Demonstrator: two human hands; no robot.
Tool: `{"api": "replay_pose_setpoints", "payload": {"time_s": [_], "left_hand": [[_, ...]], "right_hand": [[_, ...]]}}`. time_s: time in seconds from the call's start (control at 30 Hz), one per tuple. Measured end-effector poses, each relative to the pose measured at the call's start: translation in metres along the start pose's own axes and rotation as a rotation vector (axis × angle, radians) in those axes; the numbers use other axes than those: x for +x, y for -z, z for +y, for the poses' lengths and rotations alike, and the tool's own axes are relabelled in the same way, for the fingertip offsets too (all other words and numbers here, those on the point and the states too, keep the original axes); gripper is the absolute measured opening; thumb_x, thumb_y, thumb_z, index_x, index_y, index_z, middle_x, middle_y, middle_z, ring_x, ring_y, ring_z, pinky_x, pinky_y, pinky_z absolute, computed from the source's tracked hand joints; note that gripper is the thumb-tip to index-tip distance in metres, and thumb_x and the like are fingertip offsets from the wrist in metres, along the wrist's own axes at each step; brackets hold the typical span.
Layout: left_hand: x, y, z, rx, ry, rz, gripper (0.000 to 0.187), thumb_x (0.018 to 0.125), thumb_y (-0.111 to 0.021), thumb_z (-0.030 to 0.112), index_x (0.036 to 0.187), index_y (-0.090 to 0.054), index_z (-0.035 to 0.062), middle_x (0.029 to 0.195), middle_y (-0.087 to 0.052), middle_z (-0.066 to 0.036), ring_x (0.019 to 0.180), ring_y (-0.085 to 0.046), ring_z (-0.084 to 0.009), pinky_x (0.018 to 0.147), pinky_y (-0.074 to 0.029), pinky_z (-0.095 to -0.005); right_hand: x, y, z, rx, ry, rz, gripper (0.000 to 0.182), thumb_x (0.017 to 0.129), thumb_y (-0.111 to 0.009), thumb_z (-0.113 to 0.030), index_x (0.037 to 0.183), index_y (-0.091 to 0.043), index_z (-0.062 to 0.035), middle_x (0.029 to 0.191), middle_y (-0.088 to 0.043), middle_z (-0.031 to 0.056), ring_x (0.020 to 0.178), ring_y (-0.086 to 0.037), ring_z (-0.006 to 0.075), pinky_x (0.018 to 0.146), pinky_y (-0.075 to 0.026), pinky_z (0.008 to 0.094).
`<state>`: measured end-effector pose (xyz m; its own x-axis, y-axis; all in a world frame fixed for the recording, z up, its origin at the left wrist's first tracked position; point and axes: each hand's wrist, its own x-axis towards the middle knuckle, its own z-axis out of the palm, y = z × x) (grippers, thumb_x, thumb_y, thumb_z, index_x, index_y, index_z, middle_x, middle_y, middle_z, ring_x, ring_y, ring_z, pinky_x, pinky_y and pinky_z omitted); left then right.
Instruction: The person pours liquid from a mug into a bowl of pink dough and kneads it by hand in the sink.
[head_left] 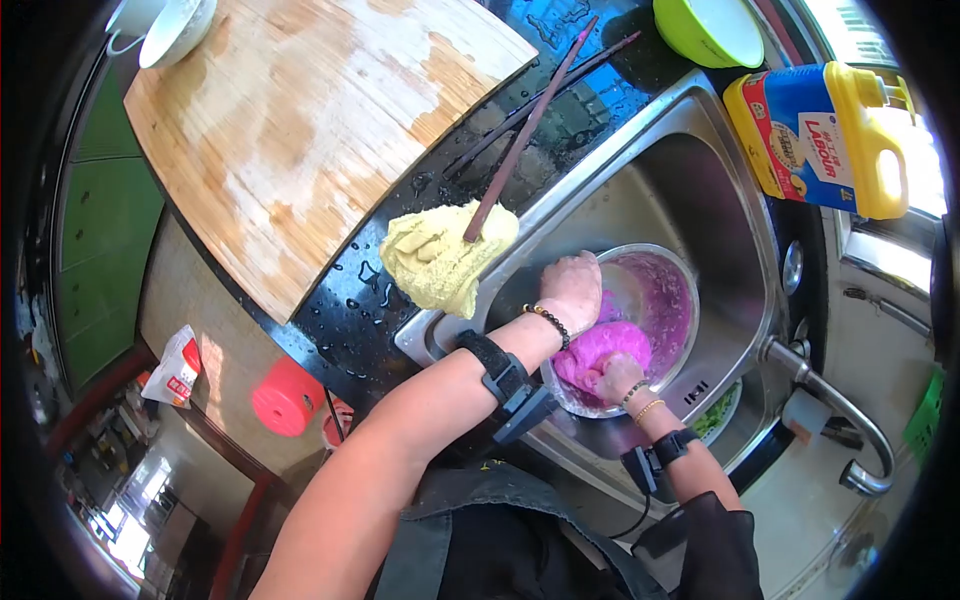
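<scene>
Inside the steel sink (680,170), a metal bowl (683,270) held the pink dough (620,340), lying toward seven o'clock in it. The right hand (620,378) gripped the dough with curled fingers at six o'clock. At ten, the left hand (572,290) bent over the bowl's rim, its fingertips too hidden to tell open from closed. Outward from the bowl, yellow dough (435,258) sat at ten o'clock with a brown stick (530,125) against it, a yellow jug (880,150) stood between one and two, and the faucet (825,385) arched near four.
</scene>
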<state>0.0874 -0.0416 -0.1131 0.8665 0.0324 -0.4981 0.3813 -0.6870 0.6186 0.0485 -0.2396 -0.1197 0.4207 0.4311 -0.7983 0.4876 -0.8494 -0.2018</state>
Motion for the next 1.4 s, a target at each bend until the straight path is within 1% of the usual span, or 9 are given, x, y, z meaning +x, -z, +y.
{"api": "replay_pose_setpoints", "payload": {"time_s": [0.43, 0.63, 0.87, 0.93, 1.07, 1.17, 1.27, 1.33, 1.4], "left_hand": [[0.002, -0.001, 0.001, -0.012, -0.014, 0.029, 0.016, 0.070, -0.047, 0.005, 0.084, -0.051, -0.0037, 0.077, -0.061, -0.022, 0.078, -0.061, -0.0335, 0.069, -0.050, -0.0399], [-0.001, 0.000, 0.001, 0.026, -0.040, 0.017, 0.019, 0.069, -0.050, 0.006, 0.085, -0.052, -0.0041, 0.078, -0.060, -0.023, 0.078, -0.061, -0.0336, 0.069, -0.049, -0.0399], [0.002, -0.006, -0.004, 0.021, -0.058, 0.026, 0.021, 0.068, -0.054, 0.008, 0.086, -0.052, -0.0035, 0.080, -0.061, -0.023, 0.080, -0.060, -0.0339, 0.072, -0.049, -0.0402], [0.002, -0.007, -0.004, 0.007, -0.051, 0.036, 0.022, 0.068, -0.055, 0.009, 0.086, -0.053, -0.0032, 0.081, -0.061, -0.022, 0.080, -0.060, -0.0345, 0.072, -0.049, -0.0404], [0.003, -0.005, -0.004, 0.048, -0.013, 0.033, 0.021, 0.069, -0.053, 0.009, 0.086, -0.053, -0.0035, 0.081, -0.061, -0.022, 0.080, -0.060, -0.0349, 0.071, -0.049, -0.0408], [0.001, -0.009, -0.005, 0.015, -0.042, 0.034, 0.021, 0.070, -0.053, 0.010, 0.086, -0.054, -0.0035, 0.082, -0.061, -0.023, 0.081, -0.060, -0.0347, 0.071, -0.049, -0.0409], [-0.001, -0.002, -0.003, 0.045, -0.070, 0.012, 0.021, 0.069, -0.053, 0.010, 0.085, -0.054, -0.0031, 0.083, -0.060, -0.023, 0.082, -0.060, -0.0343, 0.072, -0.049, -0.0407], [-0.001, -0.004, -0.004, 0.063, -0.032, -0.015, 0.022, 0.068, -0.055, 0.010, 0.086, -0.055, -0.0029, 0.084, -0.060, -0.023, 0.083, -0.060, -0.0339, 0.072, -0.049, -0.0399], [-0.001, -0.006, -0.005, 0.067, -0.031, -0.032, 0.022, 0.068, -0.054, 0.009, 0.086, -0.054, -0.0032, 0.084, -0.060, -0.023, 0.083, -0.060, -0.0338, 0.072, -0.049, -0.0396]], "right_hand": [[0.057, 0.011, -0.037, -0.062, -0.247, 0.067, 0.020, 0.074, -0.052, -0.023, 0.073, -0.066, -0.0084, 0.076, -0.063, 0.0144, 0.072, -0.062, 0.0287, 0.064, -0.050, 0.0386], [0.055, 0.004, -0.030, -0.141, -0.152, 0.096, 0.018, 0.075, -0.050, -0.017, 0.075, -0.066, -0.0076, 0.075, -0.063, 0.0145, 0.072, -0.062, 0.0285, 0.064, -0.050, 0.0380], [-0.004, 0.040, -0.021, 0.157, 0.041, 0.108, 0.020, 0.064, -0.056, -0.009, 0.084, -0.059, -0.0045, 0.083, -0.061, 0.0172, 0.082, -0.059, 0.0313, 0.071, -0.047, 0.0422], [0.003, 0.064, -0.019, -0.010, 0.142, 0.406, 0.024, 0.064, -0.056, -0.012, 0.087, -0.060, -0.0065, 0.090, -0.061, 0.0146, 0.087, -0.058, 0.0295, 0.073, -0.046, 0.0401], [0.089, 0.019, -0.024, -0.247, 0.213, 0.163, 0.023, 0.069, -0.052, -0.015, 0.090, -0.061, -0.0093, 0.096, -0.061, 0.0126, 0.088, -0.058, 0.0268, 0.073, -0.045, 0.0384], [0.110, -0.046, -0.022, -0.063, 0.286, 0.474, 0.020, 0.075, -0.048, -0.020, 0.086, -0.062, -0.0114, 0.094, -0.061, 0.0119, 0.085, -0.058, 0.0233, 0.076, -0.040, 0.0376], [0.075, -0.023, -0.036, -0.387, 0.338, 0.599, 0.021, 0.078, -0.046, -0.024, 0.078, -0.063, -0.0124, 0.089, -0.062, 0.0113, 0.084, -0.058, 0.0219, 0.082, -0.035, 0.0388], [0.036, 0.007, -0.049, -0.335, 0.210, 0.066, 0.022, 0.078, -0.046, -0.026, 0.074, -0.063, -0.0129, 0.083, -0.063, 0.0089, 0.087, -0.056, 0.0213, 0.085, -0.032, 0.0382], [0.004, 0.017, -0.047, -0.352, 0.243, 0.060, 0.021, 0.077, -0.047, -0.026, 0.072, -0.063, -0.0131, 0.081, -0.063, 0.0081, 0.087, -0.056, 0.0214, 0.085, -0.032, 0.0384]]}}
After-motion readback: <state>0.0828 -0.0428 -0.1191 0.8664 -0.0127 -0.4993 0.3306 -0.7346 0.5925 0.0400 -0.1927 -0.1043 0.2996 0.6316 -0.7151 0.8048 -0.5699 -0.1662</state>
